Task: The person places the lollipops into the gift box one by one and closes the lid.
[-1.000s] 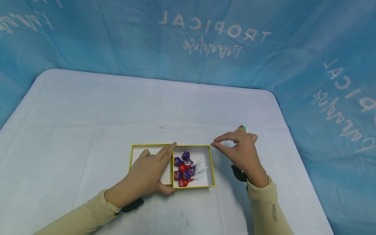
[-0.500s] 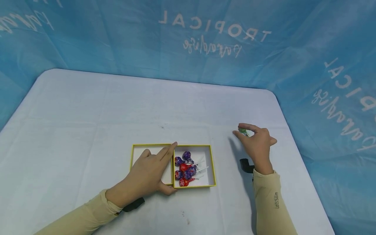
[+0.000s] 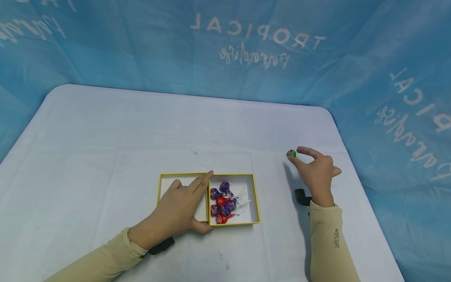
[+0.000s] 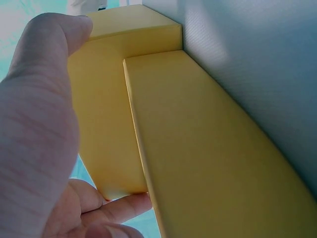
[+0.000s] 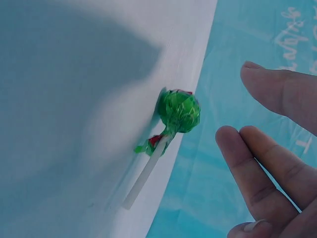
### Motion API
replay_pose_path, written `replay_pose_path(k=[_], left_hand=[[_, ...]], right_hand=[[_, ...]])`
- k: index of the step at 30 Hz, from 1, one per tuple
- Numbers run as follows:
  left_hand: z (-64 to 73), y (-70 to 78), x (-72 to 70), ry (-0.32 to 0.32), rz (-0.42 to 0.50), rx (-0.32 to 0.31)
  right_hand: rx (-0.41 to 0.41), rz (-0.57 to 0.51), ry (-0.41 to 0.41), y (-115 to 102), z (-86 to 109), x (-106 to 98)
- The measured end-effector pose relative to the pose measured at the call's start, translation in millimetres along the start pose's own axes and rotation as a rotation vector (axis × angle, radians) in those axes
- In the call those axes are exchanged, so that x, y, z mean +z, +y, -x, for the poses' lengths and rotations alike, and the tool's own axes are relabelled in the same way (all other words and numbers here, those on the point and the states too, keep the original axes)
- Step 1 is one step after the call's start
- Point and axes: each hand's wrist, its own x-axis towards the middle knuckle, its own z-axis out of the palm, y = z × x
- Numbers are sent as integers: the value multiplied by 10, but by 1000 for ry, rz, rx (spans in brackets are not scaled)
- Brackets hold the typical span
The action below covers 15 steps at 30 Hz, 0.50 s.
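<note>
A yellow-rimmed box (image 3: 253,197) has several purple and red lollipops (image 3: 222,201) lying in it. Against its left side lies a shallow yellow-rimmed lid (image 3: 160,192). My left hand (image 3: 176,211) reaches over the lid and grips the box, thumb on the near side and fingertips on the far side. In the left wrist view the thumb (image 4: 49,44) touches the taller yellow box (image 4: 104,114), beyond the lower lid (image 4: 208,148). A green-wrapped lollipop (image 5: 179,111) lies on the table. My right hand (image 3: 315,172) hovers beside it, thumb and fingers apart, holding nothing.
A white cloth covers the table (image 3: 141,125). Blue printed fabric (image 3: 246,78) hangs behind it and at the right. Black wrist cameras show under both wrists.
The right hand has moved right, first reaching around the green lollipop and now standing apart from it on its right. The left hand, box and lid stay in place.
</note>
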Motion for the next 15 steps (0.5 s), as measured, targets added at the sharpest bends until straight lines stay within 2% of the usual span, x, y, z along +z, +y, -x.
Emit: replay_pose_path(k=[11,15], left_hand=[[8,-1,-7,9,11,-3],[0,1,-4,8,16,-1]], right_hand=[[6,5,4,36,-12,3],[16,27,-17,64,-39,17]])
